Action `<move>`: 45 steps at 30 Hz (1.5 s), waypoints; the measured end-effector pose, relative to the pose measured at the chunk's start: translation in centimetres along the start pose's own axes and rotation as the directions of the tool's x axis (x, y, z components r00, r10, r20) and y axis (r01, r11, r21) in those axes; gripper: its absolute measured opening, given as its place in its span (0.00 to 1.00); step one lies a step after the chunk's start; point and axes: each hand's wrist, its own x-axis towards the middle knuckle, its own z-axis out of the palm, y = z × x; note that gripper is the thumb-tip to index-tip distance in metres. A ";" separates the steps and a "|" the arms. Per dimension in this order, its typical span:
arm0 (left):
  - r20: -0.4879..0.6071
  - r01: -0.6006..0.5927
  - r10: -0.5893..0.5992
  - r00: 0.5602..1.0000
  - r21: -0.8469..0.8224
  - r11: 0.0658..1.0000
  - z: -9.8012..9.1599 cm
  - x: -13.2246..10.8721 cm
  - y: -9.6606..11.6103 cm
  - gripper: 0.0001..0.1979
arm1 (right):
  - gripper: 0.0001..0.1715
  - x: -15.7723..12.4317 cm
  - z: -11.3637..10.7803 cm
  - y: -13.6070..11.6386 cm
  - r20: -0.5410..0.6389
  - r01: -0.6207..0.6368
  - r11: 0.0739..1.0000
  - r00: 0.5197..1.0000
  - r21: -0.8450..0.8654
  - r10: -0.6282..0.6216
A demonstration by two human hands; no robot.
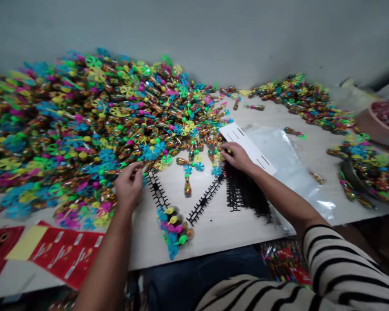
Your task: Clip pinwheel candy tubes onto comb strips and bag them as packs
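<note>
My left hand (129, 185) is at the near edge of a big pile of candy-filled plastic toys (126, 99) with pinwheel tops; its fingers are curled together, and what they grip is hidden. Beside its fingertips starts a black toothed plastic strip (155, 188), with a small cluster of the toys (173, 231) over its lower end. My right hand (236, 156) is closed at the pile's right side, its hold too blurred to name. A second black strip (205, 201) slants below it, near a stack of such strips (244, 194). One toy (188, 183) lies between the strips.
A white slotted card (246, 147) and clear plastic bags (278, 160) lie on the right of the table (210, 237). Red printed cards (68, 252) lie at front left. More toys fill a bowl (353, 172) on the right. A pink tub (376, 125) stands behind it.
</note>
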 end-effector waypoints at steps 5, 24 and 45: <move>-0.174 0.201 -0.186 0.967 0.075 0.977 -0.1 -4.5 -3.7 0.19 | 0.15 -2.7 -6.6 7.6 -0.189 -0.339 0.926 0.933 -0.167 0.307; -0.015 -0.012 0.017 1.000 0.289 0.957 -0.4 -5.6 -6.2 0.18 | 0.33 -6.2 -4.1 11.1 0.207 -0.136 0.871 0.943 -0.472 0.259; 0.013 -0.048 0.046 0.999 0.336 0.941 -1.9 -10.2 -5.3 0.17 | 0.23 10.5 17.5 -18.1 0.524 0.541 0.800 0.775 -0.261 -0.353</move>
